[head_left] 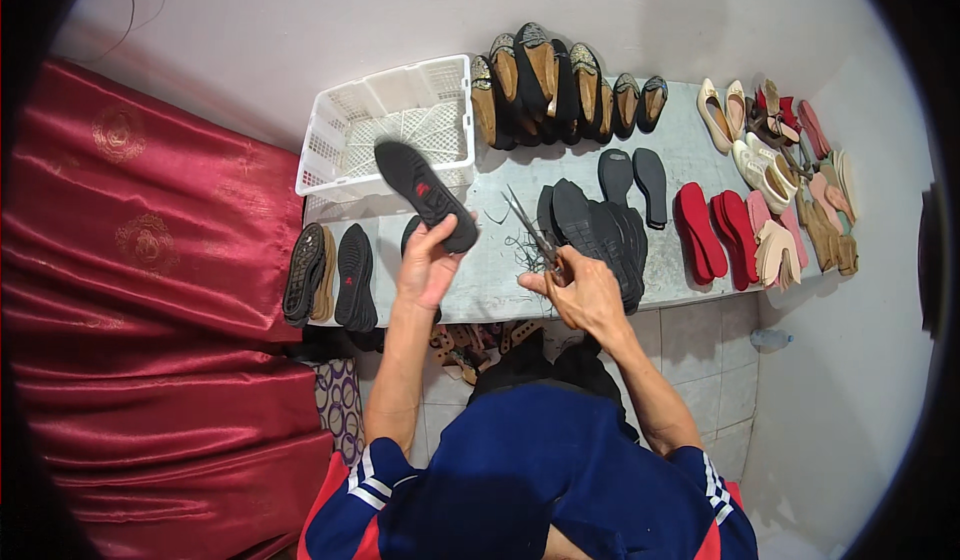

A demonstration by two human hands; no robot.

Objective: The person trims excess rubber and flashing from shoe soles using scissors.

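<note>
We see a black sole [425, 197] with a small red mark, a white basket [392, 125], red soles [700, 232], pink soles [792, 230], cream shoes [722, 113], a grey tabletop [690, 145], a shiny red cloth [150, 290] with gold emblems, and blue sleeves with white stripes [368, 480].

Left hand [428, 265] lifts black sole [424, 182]; right hand [583, 290] grips scissors [532, 225]

I see my left hand [428, 265] lifting a flat black rubber sole [425, 184] just near of the white plastic lattice basket [330, 130] at the grey tabletop's [690, 140] far left, my right hand [583, 290] gripping metal scissors [533, 230] left of a stack of black soles [600, 235].
</note>
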